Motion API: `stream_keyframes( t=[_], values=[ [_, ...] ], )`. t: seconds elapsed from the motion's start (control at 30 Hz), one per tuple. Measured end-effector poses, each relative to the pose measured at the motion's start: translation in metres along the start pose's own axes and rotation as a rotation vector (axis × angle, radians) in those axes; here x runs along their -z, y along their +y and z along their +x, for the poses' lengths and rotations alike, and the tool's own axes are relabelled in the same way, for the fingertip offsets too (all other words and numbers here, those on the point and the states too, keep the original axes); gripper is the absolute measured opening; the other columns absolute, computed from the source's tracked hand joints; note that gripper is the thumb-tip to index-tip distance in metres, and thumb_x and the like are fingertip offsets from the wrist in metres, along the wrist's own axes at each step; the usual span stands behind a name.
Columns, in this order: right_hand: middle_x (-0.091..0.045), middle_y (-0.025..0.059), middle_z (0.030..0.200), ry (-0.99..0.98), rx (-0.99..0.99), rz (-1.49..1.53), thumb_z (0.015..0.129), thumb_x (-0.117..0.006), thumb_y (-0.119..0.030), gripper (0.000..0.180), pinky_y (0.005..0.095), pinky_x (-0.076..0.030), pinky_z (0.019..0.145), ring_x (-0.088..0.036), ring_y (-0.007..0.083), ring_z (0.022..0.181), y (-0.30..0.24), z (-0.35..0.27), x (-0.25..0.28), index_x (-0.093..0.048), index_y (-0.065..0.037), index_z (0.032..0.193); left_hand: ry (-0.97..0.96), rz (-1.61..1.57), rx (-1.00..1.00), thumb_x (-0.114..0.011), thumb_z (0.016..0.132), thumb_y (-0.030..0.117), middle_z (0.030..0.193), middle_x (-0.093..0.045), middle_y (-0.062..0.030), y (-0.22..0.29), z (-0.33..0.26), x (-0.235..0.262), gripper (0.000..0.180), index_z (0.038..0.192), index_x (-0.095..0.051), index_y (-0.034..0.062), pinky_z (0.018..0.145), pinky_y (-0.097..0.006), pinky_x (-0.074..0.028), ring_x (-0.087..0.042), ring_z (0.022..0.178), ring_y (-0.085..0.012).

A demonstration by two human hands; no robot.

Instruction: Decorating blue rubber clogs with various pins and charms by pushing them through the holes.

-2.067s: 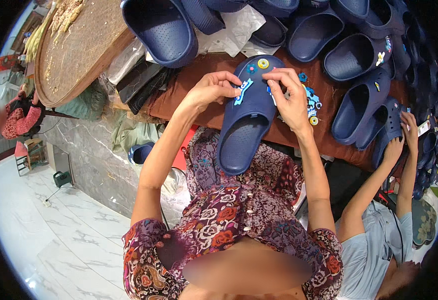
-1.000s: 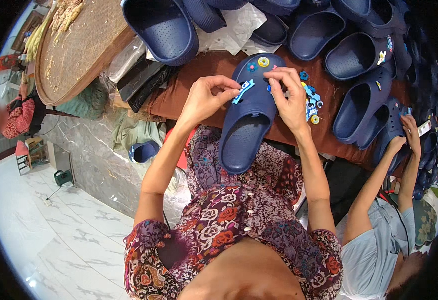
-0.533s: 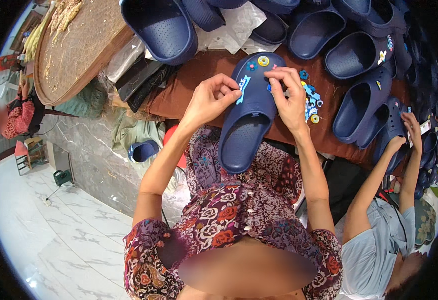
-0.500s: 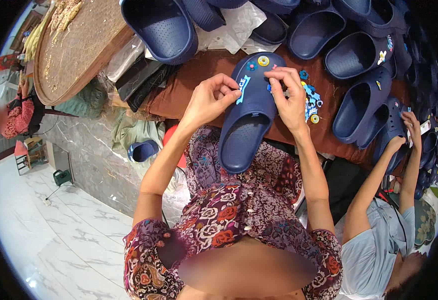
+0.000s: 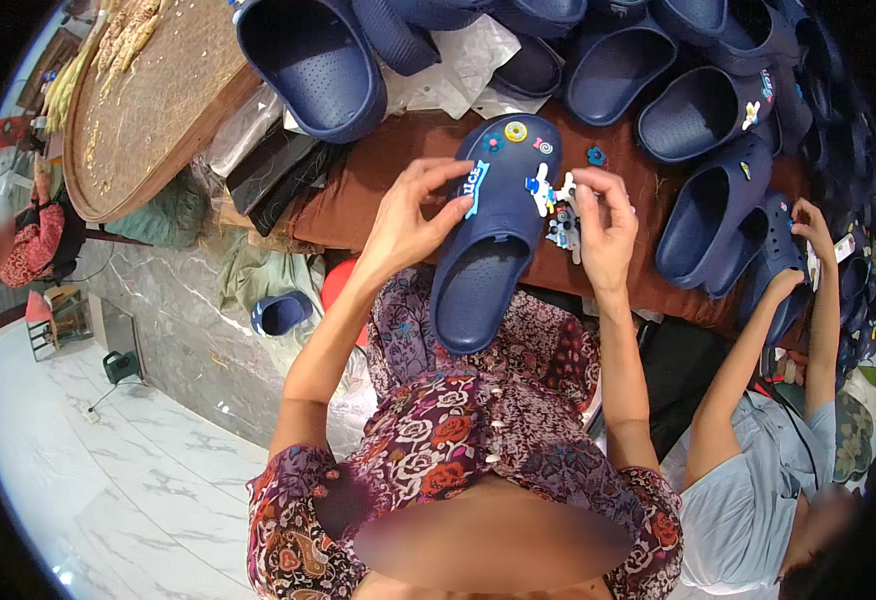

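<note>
A navy blue clog (image 5: 503, 215) lies tilted on the brown cloth, its heel overhanging the edge toward my lap. On its upper sit a yellow ring-shaped charm (image 5: 516, 131), a flower charm, a pink-and-white charm, a blue lettered charm (image 5: 474, 188) and a white figure charm (image 5: 541, 192). My left hand (image 5: 420, 215) grips the clog's left side, thumb and forefinger curved beside the lettered charm. To the right of the clog, my right hand (image 5: 608, 222) pinches a small white charm (image 5: 566, 188) at its fingertips. Loose charms (image 5: 562, 230) lie below that, partly hidden by the hand.
Many navy clogs (image 5: 618, 75) are heaped at the back and right. A woven tray (image 5: 158, 110) stands at far left. A co-worker's hands (image 5: 803, 255) touch a clog at right. One loose blue flower charm (image 5: 596, 156) lies on the brown cloth (image 5: 358, 195).
My right hand has moved off the clog's toe, right and down to the loose charms. The pink-and-white and white figure charms now show fully. My left hand stays at the clog's side.
</note>
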State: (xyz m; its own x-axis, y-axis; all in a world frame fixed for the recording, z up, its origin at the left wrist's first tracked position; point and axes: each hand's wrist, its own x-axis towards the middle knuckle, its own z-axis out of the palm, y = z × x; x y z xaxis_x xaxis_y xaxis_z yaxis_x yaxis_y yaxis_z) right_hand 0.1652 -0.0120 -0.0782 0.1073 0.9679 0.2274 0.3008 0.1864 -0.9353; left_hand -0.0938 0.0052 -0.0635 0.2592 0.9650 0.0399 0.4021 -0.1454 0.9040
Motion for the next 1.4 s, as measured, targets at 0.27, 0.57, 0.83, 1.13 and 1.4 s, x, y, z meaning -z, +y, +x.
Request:
stream_keyframes(
  t=[0.27, 0.57, 0.83, 1.13, 1.4],
  values=[
    [-0.064, 0.0076, 0.106, -0.053, 0.002, -0.125, 0.095, -0.065, -0.006, 0.016, 0.0279, -0.049, 0.082, -0.061, 0.0166, 0.094, -0.002, -0.040, 0.006, -0.070, -0.003, 0.111, -0.002, -0.098, 0.078, -0.071, 0.093, 0.022, 0.131, -0.061, -0.0168, -0.009, -0.006, -0.004, 0.045, 0.134, -0.063, 0.0068, 0.093, -0.039, -0.055, -0.064, 0.115, -0.0286],
    [-0.061, 0.0085, 0.099, -0.105, -0.218, 0.042, 0.085, -0.080, -0.014, 0.040, 0.0286, -0.051, 0.073, -0.061, 0.0150, 0.084, -0.008, -0.073, -0.010, -0.058, -0.001, 0.116, -0.057, -0.274, 0.180, -0.077, 0.089, 0.031, 0.141, -0.051, -0.0246, -0.020, -0.015, -0.012, 0.081, 0.151, -0.038, -0.0021, 0.099, -0.042, -0.052, -0.059, 0.123, -0.0324],
    [-0.058, 0.0160, 0.104, -0.246, -0.216, -0.167, 0.078, -0.087, -0.036, 0.087, 0.0360, -0.054, 0.072, -0.062, 0.0230, 0.080, -0.014, -0.110, -0.031, -0.039, 0.007, 0.137, -0.099, -0.004, 0.013, -0.091, 0.070, 0.030, 0.149, -0.037, -0.0257, -0.024, -0.037, -0.024, 0.117, 0.159, -0.020, 0.0024, 0.116, -0.048, -0.030, -0.036, 0.138, -0.0404],
    [-0.052, 0.0212, 0.123, -0.295, -0.196, -0.173, 0.080, -0.087, -0.033, 0.102, 0.0299, -0.056, 0.065, -0.062, 0.0206, 0.087, -0.020, -0.125, -0.027, -0.023, 0.007, 0.149, 0.156, -0.229, 0.026, -0.052, 0.072, -0.013, 0.151, -0.039, -0.0203, -0.028, -0.045, -0.058, 0.086, 0.154, -0.031, 0.0016, 0.121, -0.043, -0.024, -0.034, 0.143, -0.0353],
    [-0.058, 0.0250, 0.118, -0.454, -0.341, 0.092, 0.089, -0.077, -0.041, 0.086, 0.0407, -0.051, 0.092, -0.061, 0.0307, 0.106, -0.011, -0.150, -0.022, -0.032, 0.009, 0.143, 0.211, -0.408, -0.063, -0.045, 0.074, -0.019, 0.150, -0.037, -0.0158, 0.044, -0.016, -0.042, 0.084, 0.154, -0.028, -0.0001, 0.119, -0.039, -0.031, -0.040, 0.141, -0.0277]
  ],
)
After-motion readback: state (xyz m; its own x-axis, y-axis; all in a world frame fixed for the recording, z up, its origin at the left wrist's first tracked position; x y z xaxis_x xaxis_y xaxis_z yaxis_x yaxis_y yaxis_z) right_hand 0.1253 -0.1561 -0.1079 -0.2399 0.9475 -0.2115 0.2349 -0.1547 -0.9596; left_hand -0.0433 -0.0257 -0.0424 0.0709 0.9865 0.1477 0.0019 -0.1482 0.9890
